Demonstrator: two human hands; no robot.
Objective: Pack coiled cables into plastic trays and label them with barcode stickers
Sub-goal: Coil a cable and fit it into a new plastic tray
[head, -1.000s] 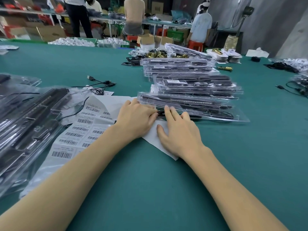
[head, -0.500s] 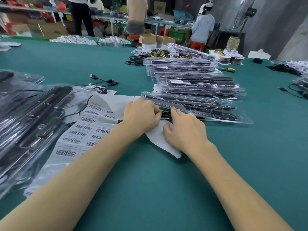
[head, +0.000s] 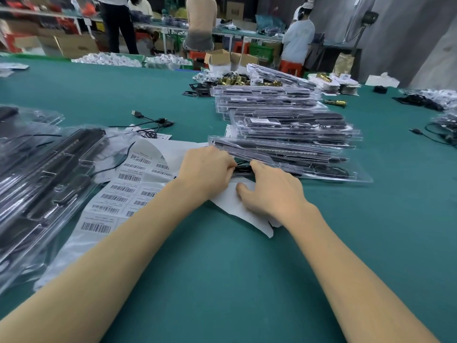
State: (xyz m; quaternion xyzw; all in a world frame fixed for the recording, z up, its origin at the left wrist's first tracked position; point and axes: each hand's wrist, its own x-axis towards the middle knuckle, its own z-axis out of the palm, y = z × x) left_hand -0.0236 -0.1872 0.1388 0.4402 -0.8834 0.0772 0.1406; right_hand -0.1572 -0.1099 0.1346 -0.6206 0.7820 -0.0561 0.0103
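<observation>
Since the previous frames: both hands have drawn their fingers in from flat to curled at the near end of the front tray.

Surface: green felt-like table top (head: 222,280), matte and broad, bare across the near middle and right. Far edge meets a workroom with other people at benches, cardboard boxes and red stools.

Left hand (head: 206,172): knuckles up, fingers bunched together, tips pressing the black coiled cable (head: 243,167) at the tray's near end.

Right hand (head: 270,191): fingers curled, forefinger laid on the same cable, thumb resting on a white backing sheet (head: 243,214); whether the cable is truly pinched cannot be told, the tips being hidden.

Front plastic tray (head: 296,164): clear, glossy, long and shallow, moulded ribs, lying flat on the felt with its near end touching both hands. Cable sits in that end.

Stack of packed trays (head: 291,120): just behind the front tray, several layers, edges staggered, one white label on top.

Barcode sticker sheets (head: 123,189): white, glossy, rows of black barcodes, one corner curling up, lying left of the left forearm.

Pile of clear trays (head: 42,174): far left, overlapping the sheets' edge.

Loose USB cable (head: 150,120): black, beyond the sheets, apart from the trays.
</observation>
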